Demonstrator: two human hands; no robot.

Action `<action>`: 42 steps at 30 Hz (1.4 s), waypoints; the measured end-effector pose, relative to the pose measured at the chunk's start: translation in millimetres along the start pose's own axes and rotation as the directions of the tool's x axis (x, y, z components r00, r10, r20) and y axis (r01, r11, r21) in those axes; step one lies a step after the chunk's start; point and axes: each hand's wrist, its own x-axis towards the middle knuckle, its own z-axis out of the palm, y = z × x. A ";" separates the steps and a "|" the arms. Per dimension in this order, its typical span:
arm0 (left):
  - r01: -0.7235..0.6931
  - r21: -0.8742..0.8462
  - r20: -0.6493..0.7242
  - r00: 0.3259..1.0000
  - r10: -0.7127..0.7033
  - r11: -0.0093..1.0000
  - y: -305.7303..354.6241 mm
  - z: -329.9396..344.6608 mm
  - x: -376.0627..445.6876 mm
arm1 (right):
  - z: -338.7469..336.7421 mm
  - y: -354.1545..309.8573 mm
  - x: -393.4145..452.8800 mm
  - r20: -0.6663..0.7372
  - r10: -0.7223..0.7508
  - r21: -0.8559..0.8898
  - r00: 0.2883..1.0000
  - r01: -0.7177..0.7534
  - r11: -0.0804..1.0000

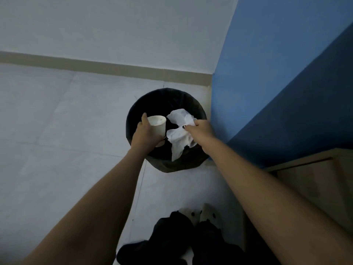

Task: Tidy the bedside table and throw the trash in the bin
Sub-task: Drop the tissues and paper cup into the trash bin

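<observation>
A round bin (164, 96) lined with a black bag stands on the floor in the corner by the blue wall. My left hand (146, 134) grips a white paper cup (157, 125) over the bin's left side, with the cup's mouth facing up. Over the bin's right side my right hand (200, 131) pinches crumpled white tissues (180, 131), which hang down into the opening. Both arms reach forward from the bottom of the view.
A pale tiled floor (57, 131) spreads to the left, edged by a beige skirting board (95, 66) under a white wall. The blue wall (277, 83) rises on the right. A wooden cabinet (315, 178) stands at the right. My feet in dark trousers and light slippers (202, 215) show below.
</observation>
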 end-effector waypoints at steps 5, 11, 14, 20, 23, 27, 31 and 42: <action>0.089 0.003 0.041 0.995 -0.089 0.996 -9.1 17.8 13.5 | 10.5 1.1 18.5 0.093 0.032 0.047 0.995 -0.036 0.998; 0.024 0.053 0.023 0.999 -0.025 0.998 -12.0 16.1 15.8 | 14.7 -4.2 21.3 0.128 -0.011 0.037 0.992 0.006 0.999; 0.011 0.078 0.028 1.000 -0.014 0.997 -9.2 10.9 12.5 | 12.0 -6.6 17.0 0.124 -0.020 0.030 0.992 0.016 0.999; -0.032 0.098 0.003 0.999 0.032 0.995 5.2 -10.9 5.2 | -3.5 -18.3 -2.0 0.097 -0.062 0.018 0.993 0.061 0.998; -0.101 0.132 -0.040 0.993 0.107 0.986 18.0 -23.0 -2.3 | -13.0 -20.6 -19.6 0.067 -0.056 0.049 0.996 0.053 0.997; -0.144 0.146 -0.124 0.979 0.162 0.979 40.8 -35.1 -35.6 | -26.4 -15.2 -57.4 0.029 -0.027 0.066 0.999 0.025 0.998; -0.172 0.188 -0.096 0.977 0.192 0.967 55.2 -42.1 -82.7 | -47.3 -1.7 -107.0 0.002 -0.008 0.104 1.000 0.008 0.995; -0.371 0.117 -0.183 0.903 0.388 0.921 78.3 -63.6 -250.2 | -144.1 57.7 -291.8 -0.309 -0.017 0.310 0.951 0.118 0.943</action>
